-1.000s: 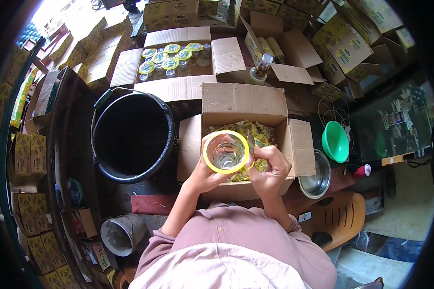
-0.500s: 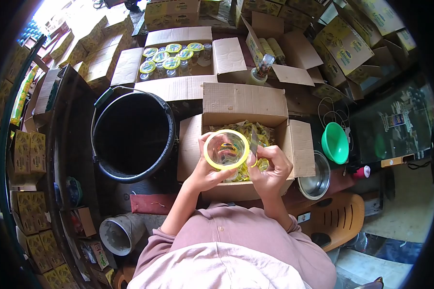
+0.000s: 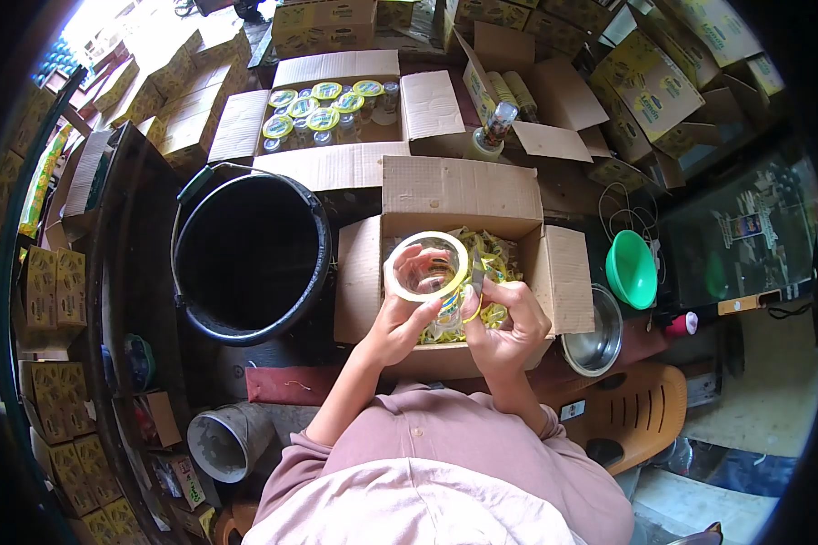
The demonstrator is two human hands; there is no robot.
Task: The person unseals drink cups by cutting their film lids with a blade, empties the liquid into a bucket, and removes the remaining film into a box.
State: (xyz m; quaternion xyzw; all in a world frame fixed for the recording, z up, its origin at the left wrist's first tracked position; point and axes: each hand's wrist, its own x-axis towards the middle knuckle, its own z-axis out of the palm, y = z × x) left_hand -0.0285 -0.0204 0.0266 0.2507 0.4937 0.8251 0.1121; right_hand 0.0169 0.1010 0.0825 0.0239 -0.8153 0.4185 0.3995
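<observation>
Left hand (image 3: 396, 329) curls around a clear, round, yellow-rimmed jar (image 3: 438, 277); right hand (image 3: 509, 322) pinches a grey blade (image 3: 478, 269) above a brown cardboard box (image 3: 462, 189).

A black bucket (image 3: 250, 259) and a grey pail (image 3: 220, 447) are seen at left; at right, a green bowl (image 3: 634, 270) is placed near a metal bowl (image 3: 607, 347). Printed cartons (image 3: 59, 395) are stacked at far left.

Cramped packing workshop or stockroom, printed cartons (image 3: 184, 107) stacked far left and far right, lidded jars (image 3: 322, 119) filling part of an open box (image 3: 336, 165)
</observation>
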